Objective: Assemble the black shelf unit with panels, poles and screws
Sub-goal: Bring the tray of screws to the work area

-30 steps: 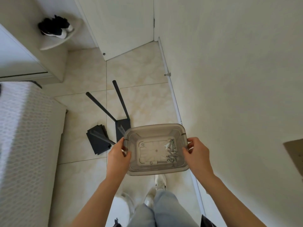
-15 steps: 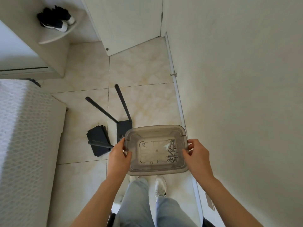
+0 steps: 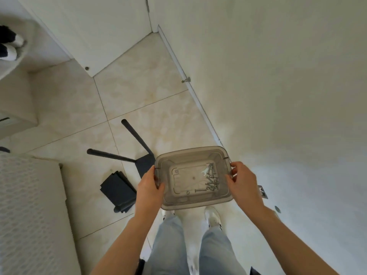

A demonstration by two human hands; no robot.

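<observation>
I hold a smoky clear plastic tub (image 3: pixel 178 201) in front of me above the floor. My left hand (image 3: pixel 149 185) grips its left rim and my right hand (image 3: pixel 242 180) grips its right rim. Several screws (image 3: pixel 212 180) and a small white wrench (image 3: pixel 205 171) lie in the tub's right half. On the tiled floor beyond lie two black poles (image 3: pixel 137 136), (image 3: pixel 110 155) joined to a black panel (image 3: pixel 146 165). A stack of black panels (image 3: pixel 119 188) lies to its left.
A white wall (image 3: pixel 278 96) runs along my right, with a doorstop (image 3: pixel 186 80) at its skirting. A white door (image 3: pixel 103 32) stands ahead. A white textured surface (image 3: pixel 29 215) fills the left. Black-and-white shoes (image 3: pixel 9 46) sit on a corner shelf. My feet (image 3: pixel 212 216) stand below the tub.
The view has swung and drawn closer to the floor parts; the tub stays in both hands, and my legs have stepped forward beneath it.
</observation>
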